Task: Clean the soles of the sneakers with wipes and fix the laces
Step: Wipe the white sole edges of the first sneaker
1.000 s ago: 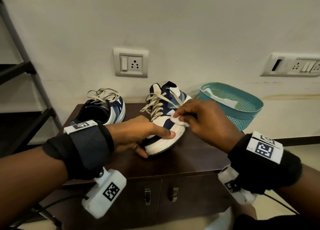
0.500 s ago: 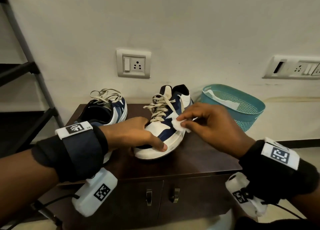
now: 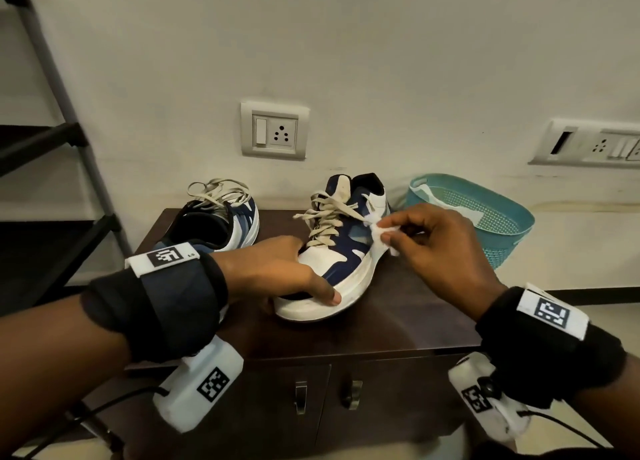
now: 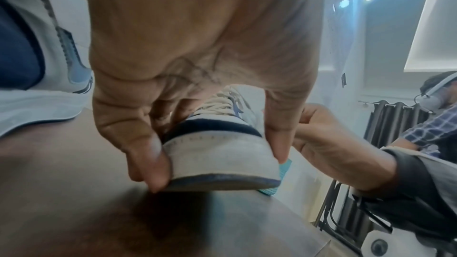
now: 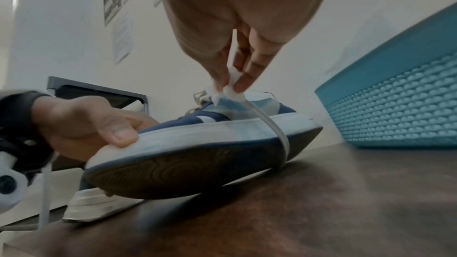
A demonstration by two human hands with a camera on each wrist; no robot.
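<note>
A navy and white sneaker [image 3: 341,259] with loose beige laces [image 3: 325,217] stands on the dark cabinet top [image 3: 398,317]. My left hand [image 3: 277,272] grips its toe [image 4: 220,153], thumb on the white sole edge, and tilts the toe up so the dark sole [image 5: 188,169] shows. Beside the shoe's right side my right hand [image 3: 426,241] pinches a small white wipe [image 3: 382,233] between thumb and fingers [image 5: 232,83], just above the upper. A lace end [image 5: 274,124] hangs across the sole edge. The second sneaker [image 3: 221,224] sits at the back left.
A teal plastic basket [image 3: 485,214] holding a white sheet stands right of the shoe, near the wall. Wall sockets [image 3: 273,134] are behind. A dark metal rack [image 3: 52,169] stands to the left. The cabinet's front edge has two door handles [image 3: 325,390] below.
My right hand has lifted the wipe off the sole's side and moved it back toward the heel. The left hand keeps its hold on the toe.
</note>
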